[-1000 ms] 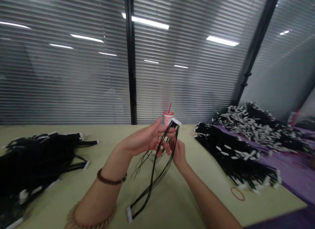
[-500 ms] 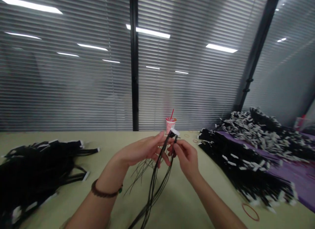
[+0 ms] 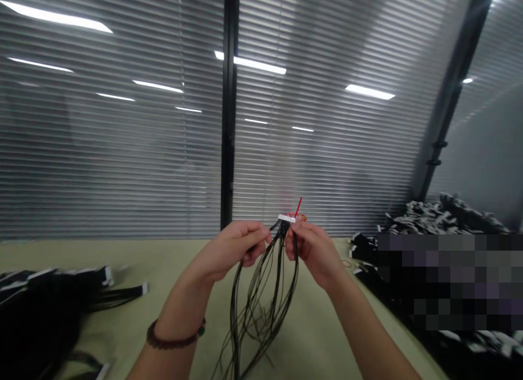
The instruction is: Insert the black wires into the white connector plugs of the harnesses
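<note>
Both of my hands are raised over the yellow-green table (image 3: 122, 325) and hold one bundle of thin black wires (image 3: 261, 309). My left hand (image 3: 232, 249) is curled, its fingertips pinched on the wires just below the bundle's white connector (image 3: 286, 218). My right hand (image 3: 312, 252) is closed too and grips the bundle from the other side, right under that connector. The wires hang down in loose loops between my forearms. A bead bracelet (image 3: 171, 339) circles my left wrist.
A heap of black cables with white ends (image 3: 49, 303) lies at the left. A larger heap of such cables (image 3: 445, 222) fills the right side, partly blurred out. A cup's red straw (image 3: 298, 206) shows behind the connector. Slatted blinds (image 3: 122, 151) close off the back.
My left hand has gone from spread fingers to a pinch on the wires. My right hand has come up beside the connector. The view has swung to the left and tilted upward.
</note>
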### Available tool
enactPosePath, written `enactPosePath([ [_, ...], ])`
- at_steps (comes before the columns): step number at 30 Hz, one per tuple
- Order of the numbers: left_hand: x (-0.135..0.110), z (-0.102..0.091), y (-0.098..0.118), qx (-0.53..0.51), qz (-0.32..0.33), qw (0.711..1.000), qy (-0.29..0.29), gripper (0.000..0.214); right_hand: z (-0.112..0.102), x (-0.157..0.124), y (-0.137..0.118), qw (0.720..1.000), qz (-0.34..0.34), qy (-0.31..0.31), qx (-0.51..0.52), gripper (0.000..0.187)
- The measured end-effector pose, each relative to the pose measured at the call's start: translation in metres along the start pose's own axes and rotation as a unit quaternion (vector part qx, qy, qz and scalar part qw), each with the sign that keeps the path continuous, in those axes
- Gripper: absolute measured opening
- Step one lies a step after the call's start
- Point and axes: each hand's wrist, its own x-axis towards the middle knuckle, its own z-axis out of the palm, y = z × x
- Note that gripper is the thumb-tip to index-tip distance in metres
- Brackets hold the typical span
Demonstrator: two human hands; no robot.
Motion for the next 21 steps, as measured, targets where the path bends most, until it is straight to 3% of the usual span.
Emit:
enactPosePath([
  [6,0.017,-0.018,-0.015,0.042,-0.004,0.998,0.039,0.023,-0.009,0.032,0.022,0.999,0.015,0.009,0.035,0.023],
  [9,0.020,-0.022,-0.020,0.103,0.004,0.994,0.037,0.023,-0.010,0.036,0.025,1.000,0.007,0.009,-0.001,0.026],
  [12,0.024,-0.025,-0.030,0.181,0.000,0.983,0.028,0.023,-0.017,0.038,0.032,0.988,0.016,-0.015,-0.155,0.026],
  [16,0.030,-0.028,-0.043,0.247,-0.049,0.968,0.022,0.023,-0.036,0.038,0.049,0.924,0.038,-0.003,-0.381,0.022],
  [18,0.024,-0.029,-0.037,0.283,-0.022,0.956,0.066,0.027,-0.046,0.034,0.045,0.906,0.036,0.029,-0.421,0.019],
  [21,-0.001,-0.030,0.000,0.265,0.092,0.939,0.198,0.024,-0.058,0.021,0.011,0.899,-0.036,0.090,-0.426,0.011],
])
